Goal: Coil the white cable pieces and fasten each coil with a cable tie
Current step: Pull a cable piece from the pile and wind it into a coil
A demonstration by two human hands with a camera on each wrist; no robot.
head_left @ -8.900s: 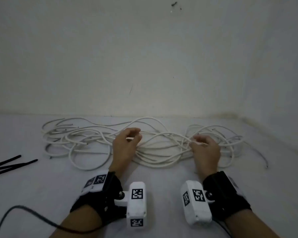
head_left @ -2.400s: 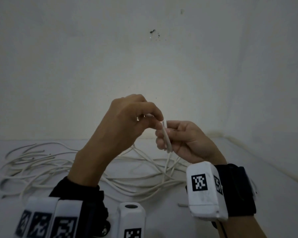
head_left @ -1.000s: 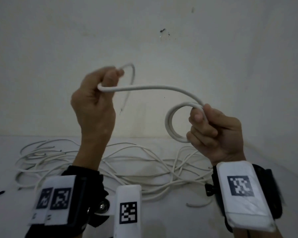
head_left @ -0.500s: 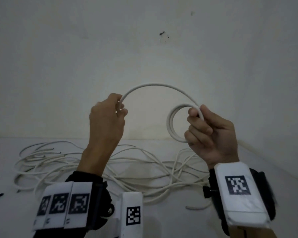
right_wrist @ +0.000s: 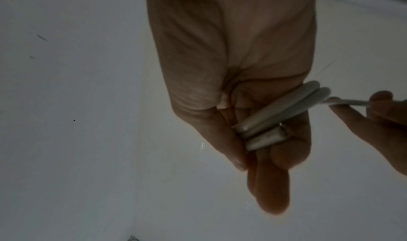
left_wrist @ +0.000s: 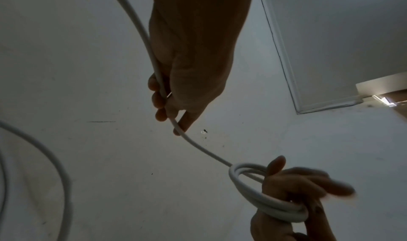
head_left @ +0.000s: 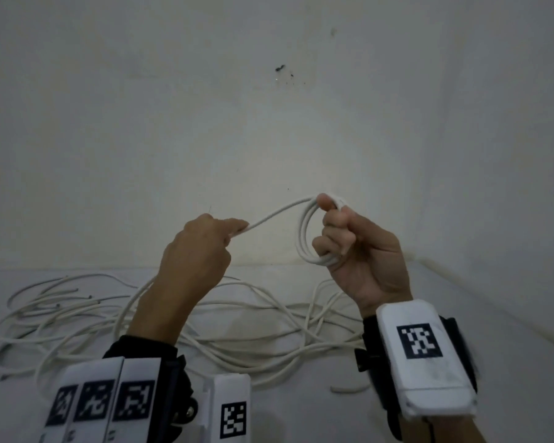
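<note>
2 hands work 1 white cable piece above the table point(head_left: 461, 362). The right hand point(head_left: 362, 251) holds a small coil point(head_left: 304, 235) of about 3 turns upright at chest height, fingers curled through the loop and thumb pressed on its top; the right wrist view shows the turns lying side by side across the fingers, with 1 cut end point(right_wrist: 284, 131) among them. The left hand point(head_left: 199, 251) pinches the free run of cable point(head_left: 279, 212) between thumb and forefinger, just left of the coil, and the left wrist view shows the cable passing on through the curled fingers and out of frame.

Risks, as judgement: the cable looks stiff, so a loosened right grip would probably let the turns spring open. The cut end could slip out from under the fingers. Uneven feeding by the left hand may lay a turn larger than the others.

Many uncoiled cable pieces point(head_left: 237, 314) lie tangled on the table below both hands. No cable tie is visible.
</note>
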